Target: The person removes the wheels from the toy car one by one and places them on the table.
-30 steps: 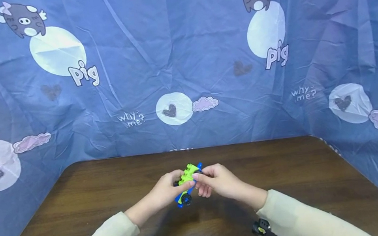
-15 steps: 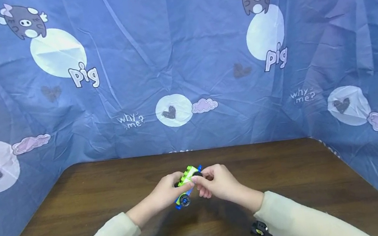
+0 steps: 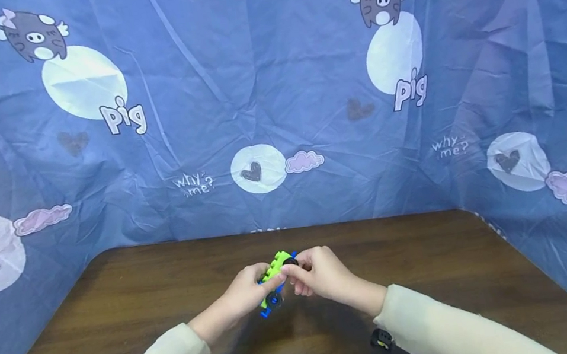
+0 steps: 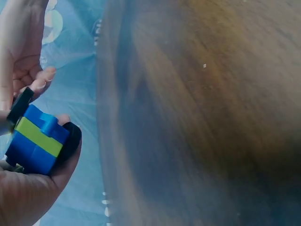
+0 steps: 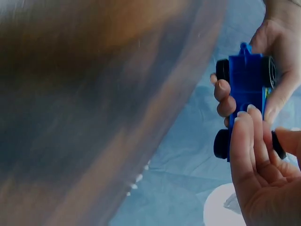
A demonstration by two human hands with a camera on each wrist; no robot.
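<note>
A toy car (image 3: 272, 268) with a lime-green studded top and blue chassis is held above the table, tilted. My left hand (image 3: 247, 289) grips its body from the left, thumb across the near side. With thumb and fingers, my right hand (image 3: 325, 273) pinches a black wheel (image 3: 290, 262) at the car's far right corner. Another black wheel (image 3: 274, 300) shows at the near end. In the right wrist view the blue underside (image 5: 247, 80) faces the camera, and right fingertips touch it. The left wrist view shows one blue end (image 4: 35, 157) with a green stripe.
The brown wooden table (image 3: 157, 283) lies beneath both hands. Blue cloth (image 3: 260, 84) printed with pigs, hearts and clouds hangs behind it and along both sides. Black straps with devices (image 3: 382, 339) sit at the sleeves.
Both hands and the car have shifted slightly left in the head view, and the view itself has moved a little. The right hand stays on the wheel, and the left grip on the body stays.
</note>
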